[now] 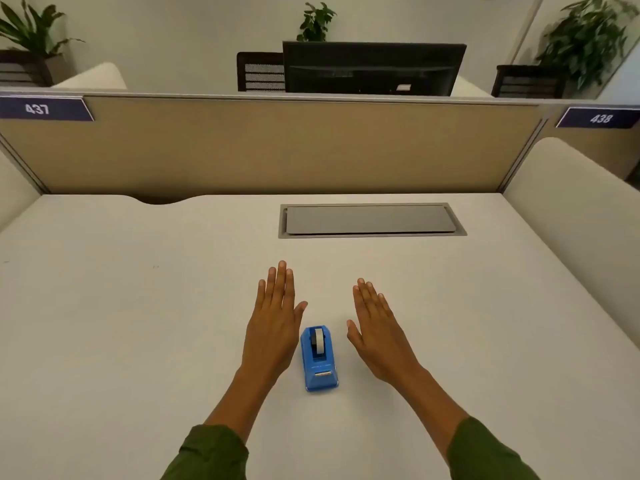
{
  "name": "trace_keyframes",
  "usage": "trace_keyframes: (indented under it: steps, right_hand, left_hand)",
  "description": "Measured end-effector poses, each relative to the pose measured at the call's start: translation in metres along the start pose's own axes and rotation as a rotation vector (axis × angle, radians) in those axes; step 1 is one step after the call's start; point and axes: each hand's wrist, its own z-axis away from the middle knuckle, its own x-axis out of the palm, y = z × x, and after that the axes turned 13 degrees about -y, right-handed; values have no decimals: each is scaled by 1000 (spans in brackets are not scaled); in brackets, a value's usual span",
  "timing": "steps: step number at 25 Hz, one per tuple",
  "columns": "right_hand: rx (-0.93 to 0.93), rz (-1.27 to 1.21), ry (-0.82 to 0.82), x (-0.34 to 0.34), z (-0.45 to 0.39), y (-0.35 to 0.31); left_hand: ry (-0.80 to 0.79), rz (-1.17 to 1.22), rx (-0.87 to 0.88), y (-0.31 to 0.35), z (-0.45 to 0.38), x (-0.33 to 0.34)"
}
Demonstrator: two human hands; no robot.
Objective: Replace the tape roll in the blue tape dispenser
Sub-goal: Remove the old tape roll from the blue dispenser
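Note:
A small blue tape dispenser [319, 358] stands on the white desk [138, 323], its cutter end toward me. A pale tape roll [318, 340] sits in its slot at the far end. My left hand [273, 320] lies flat, palm down, just left of the dispenser, its thumb near the dispenser's far corner. My right hand [377, 330] is flat and palm down a little to the right, with a gap between it and the dispenser. Both hands hold nothing. No other tape roll is in view.
A grey cable hatch [370, 220] is set into the desk beyond my hands. A beige partition [270, 147] closes the far edge, with labels 437 [38, 108] and 438 [601, 118]. White side panels stand at left and right. A black monitor [374, 67] rises behind the partition.

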Motion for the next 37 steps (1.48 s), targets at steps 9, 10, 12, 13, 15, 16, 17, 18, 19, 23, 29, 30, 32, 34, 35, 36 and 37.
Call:
trace_keyframes:
  steps: [9, 10, 12, 13, 15, 16, 17, 18, 19, 23, 29, 30, 32, 34, 35, 36, 37]
  right_hand:
    - [11, -12, -108, 25, 5, -2]
    - [16, -20, -122, 28, 7, -2]
    - [12, -43, -146, 32, 10, -3]
    - [6, -46, -157, 34, 12, -3]
    - [-13, -49, -167, 37, 13, -3]
    - [-25, -61, -166, 38, 14, -3]
    - [-33, -74, -170, 39, 14, -3]
    - [-44, -85, -170, 40, 14, -3]
    - [-57, -95, -170, 41, 15, -3]
    - [-130, -165, -155, 42, 14, -7]
    - [-205, -479, -86, 31, 9, -15]
    - [-200, -481, -93, 30, 7, -15]
    - [-178, -475, -103, 28, 4, -15]
    - [-190, -475, -72, 26, 0, -15]
    - [-200, -480, -48, 25, -1, -15]
    - [-206, -487, -27, 23, -3, -16]
    - [-205, -493, -14, 21, -4, -17]
  left_hand:
    - [-86, 64, -15, -7, 1, 28]
    - [-98, 74, -20, -7, 2, 31]
    - [-106, 119, -25, -8, 5, 34]
    - [-107, 143, -30, -8, 6, 35]
    - [-113, 194, -40, -8, 10, 38]
    - [-125, 233, -45, -7, 12, 39]
    - [-142, 279, -52, -7, 14, 40]
    - [-166, 330, -58, -7, 17, 40]
    - [-190, 385, -62, -7, 20, 40]
    - [-289, 614, -64, -3, 34, 38]
    - [-305, 774, -21, -2, 47, 32]
    - [-318, 759, -4, -3, 47, 32]
    - [-317, 720, 19, -5, 47, 35]
    - [-298, 690, 33, -6, 46, 38]
    - [-289, 683, 37, -6, 47, 39]
    - [-282, 682, 38, -6, 47, 40]
    - [-277, 684, 36, -6, 47, 40]
